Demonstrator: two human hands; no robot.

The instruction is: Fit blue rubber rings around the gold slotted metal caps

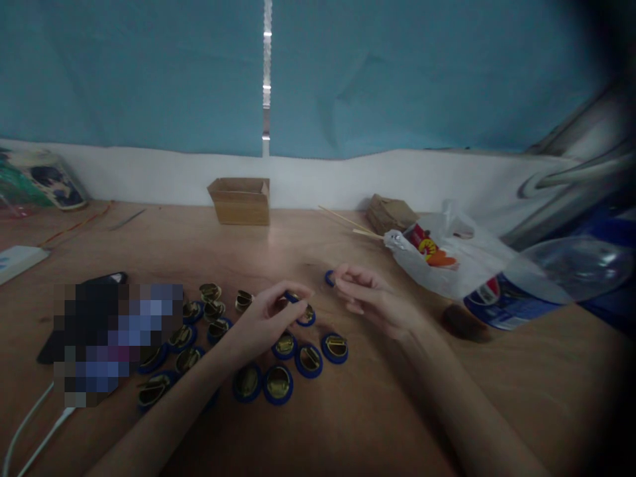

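Round pin badges with blue rims and gold-coloured backs lie on the wooden table, several of them face down, such as one pin badge (278,384) near the front. My left hand (273,318) reaches over them, its thumb and fingers closed on the blue edge of a badge (292,295); another badge (308,315) shows just below the thumb. My right hand (370,295) is to the right, fingers curled and pinched at a small blue-rimmed badge (329,278), mostly hidden by the fingertips.
An open cardboard box (242,204) stands by the wall. On the left are a dark phone (112,281), a blurred-out area, white cables (32,417) and a power strip (22,262). At right lie a plastic bag (447,278), brown paper packet (391,213) and a bottle (527,291).
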